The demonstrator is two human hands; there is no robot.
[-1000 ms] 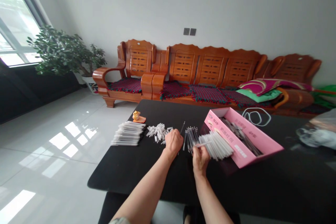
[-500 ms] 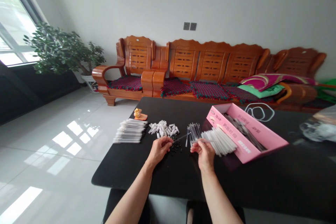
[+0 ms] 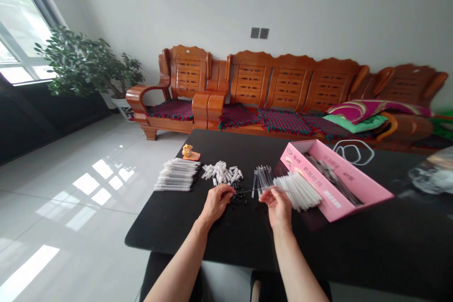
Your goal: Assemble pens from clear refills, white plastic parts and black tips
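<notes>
My left hand [image 3: 217,201] pinches a thin pen refill [image 3: 250,191] that points right. My right hand [image 3: 278,204] has fingers closed on a translucent pen barrel [image 3: 285,190], level with the refill. The refill's far end reaches the barrel's near end; whether it is inside I cannot tell. Small black pen parts [image 3: 239,196] lie beside my left fingers, with white pen caps [image 3: 221,172] behind them. Just beyond my right hand are a bundle of refills [image 3: 263,177] and a pile of white barrels [image 3: 300,191].
Capped white pens [image 3: 176,175] are stacked at the table's left, near a small yellow figurine [image 3: 187,151]. A pink box [image 3: 331,203] holding dark refills stands on the right, with white loops [image 3: 354,153] behind it and a plastic bag [image 3: 430,174] farther right.
The refill and barrel have come into line, and the refill's far end now meets the barrel where a gap and an angle showed before. The view has shifted slightly.
</notes>
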